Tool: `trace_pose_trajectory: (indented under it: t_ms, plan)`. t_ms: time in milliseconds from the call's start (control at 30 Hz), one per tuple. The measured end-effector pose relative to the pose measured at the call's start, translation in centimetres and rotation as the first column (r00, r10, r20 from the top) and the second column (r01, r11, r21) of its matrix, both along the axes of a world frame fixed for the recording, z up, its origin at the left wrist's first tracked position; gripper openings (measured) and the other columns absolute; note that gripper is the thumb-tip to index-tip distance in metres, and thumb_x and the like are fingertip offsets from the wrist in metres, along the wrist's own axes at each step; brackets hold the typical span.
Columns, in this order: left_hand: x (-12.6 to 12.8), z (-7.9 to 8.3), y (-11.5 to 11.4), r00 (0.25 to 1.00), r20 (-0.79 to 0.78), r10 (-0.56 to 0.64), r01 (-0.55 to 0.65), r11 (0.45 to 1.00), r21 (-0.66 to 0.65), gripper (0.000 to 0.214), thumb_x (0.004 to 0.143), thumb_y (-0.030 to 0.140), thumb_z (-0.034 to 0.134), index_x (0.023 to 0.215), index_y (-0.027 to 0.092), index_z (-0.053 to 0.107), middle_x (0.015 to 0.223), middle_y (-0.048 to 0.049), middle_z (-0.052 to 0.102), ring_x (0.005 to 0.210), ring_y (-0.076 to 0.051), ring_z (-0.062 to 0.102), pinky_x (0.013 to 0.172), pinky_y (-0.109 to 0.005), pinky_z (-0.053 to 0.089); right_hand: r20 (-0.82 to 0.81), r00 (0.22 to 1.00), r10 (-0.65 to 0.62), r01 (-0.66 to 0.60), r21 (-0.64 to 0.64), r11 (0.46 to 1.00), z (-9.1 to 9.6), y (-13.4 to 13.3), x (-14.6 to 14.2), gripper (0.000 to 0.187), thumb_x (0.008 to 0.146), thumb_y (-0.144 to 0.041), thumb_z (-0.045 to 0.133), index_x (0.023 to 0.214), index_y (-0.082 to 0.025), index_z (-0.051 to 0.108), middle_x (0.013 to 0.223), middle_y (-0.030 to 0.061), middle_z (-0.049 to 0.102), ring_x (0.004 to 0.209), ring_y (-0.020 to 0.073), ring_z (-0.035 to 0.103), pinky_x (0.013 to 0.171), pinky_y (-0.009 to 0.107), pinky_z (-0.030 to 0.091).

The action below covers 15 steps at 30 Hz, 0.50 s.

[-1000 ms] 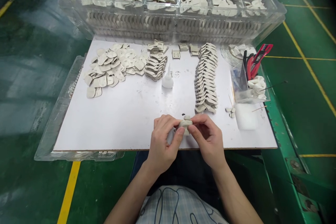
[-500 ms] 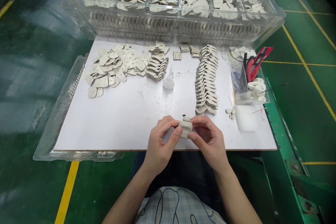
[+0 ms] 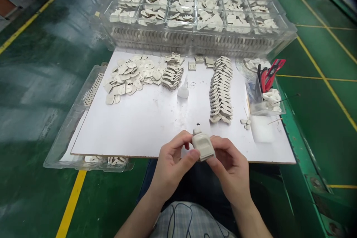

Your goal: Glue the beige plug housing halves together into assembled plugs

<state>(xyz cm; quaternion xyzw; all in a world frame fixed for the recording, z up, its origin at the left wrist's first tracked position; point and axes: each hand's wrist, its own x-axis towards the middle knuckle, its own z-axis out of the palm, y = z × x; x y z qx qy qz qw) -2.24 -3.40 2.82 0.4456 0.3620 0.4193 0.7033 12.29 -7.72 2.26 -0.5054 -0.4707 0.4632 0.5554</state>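
Observation:
Between my two hands, over the front edge of the white board (image 3: 134,134), is a small beige plastic part (image 3: 203,145) with a rounded body and a knob at its top. My left hand (image 3: 175,160) pinches its left side with thumb and fingers. On the other side, my right hand (image 3: 230,163) is closed on its right and lower edge. A tiny dark piece (image 3: 198,124) shows just above the knob; whether it touches the part I cannot tell. Ahead stands a small white squeeze bottle (image 3: 183,91) with a thin nozzle.
Loose beige plates (image 3: 128,76) lie left, beside a short stack (image 3: 172,76). A long stack of bent parts (image 3: 221,91) stands right. Farther right are a white block (image 3: 262,129) and a clear box (image 3: 255,96) with red-handled cutters (image 3: 270,76). A compartment tray (image 3: 181,26) spans the back.
Both hands have come slightly nearer to me with the beige part. The part has turned and tilted, showing more of its broad face. The camera view has shifted as well.

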Motion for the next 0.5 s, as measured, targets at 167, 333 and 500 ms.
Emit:
trace_pose_trajectory:
  t_ms: [167,333,500]
  plan:
    - [0.0,0.3,-0.3,0.993,-0.088,0.079,-0.075,0.996,0.05,0.037,0.079,0.056,0.073,0.094,0.024,0.063,0.088,-0.0013,0.051,0.08,-0.016,0.044,0.072,-0.029,0.039,-0.218,0.973,0.075,-0.101,-0.107,0.989,-0.2,-0.6,-0.3,0.015,0.095,-0.036,0.06,0.105,-0.03,0.069,0.091,0.0021,0.066,0.083,0.017,0.062,0.075,0.028,0.052]
    - [0.1,0.8,-0.6,0.989,-0.119,0.093,-0.082,0.992,0.096,0.05,0.076,0.067,0.069,0.104,0.025,0.065,0.099,-0.0046,0.054,0.086,-0.018,0.049,0.069,-0.029,0.04,-0.295,0.951,0.088,-0.14,-0.158,0.978,-0.3,-0.7,-1.1,0.019,0.096,-0.04,0.057,0.105,-0.029,0.068,0.09,0.0027,0.068,0.081,0.0175,0.062,0.072,0.028,0.051]
    - [-0.7,0.3,0.2,0.996,-0.006,0.087,-0.086,0.993,0.075,0.044,0.077,0.061,0.073,0.091,0.02,0.066,0.093,-0.0042,0.053,0.083,-0.017,0.051,0.069,-0.028,0.041,0.051,0.999,0.005,0.001,-0.113,0.994,0.0,0.3,-0.5,0.02,0.095,-0.038,0.058,0.107,-0.029,0.071,0.095,0.0039,0.071,0.083,0.0191,0.065,0.074,0.031,0.053]
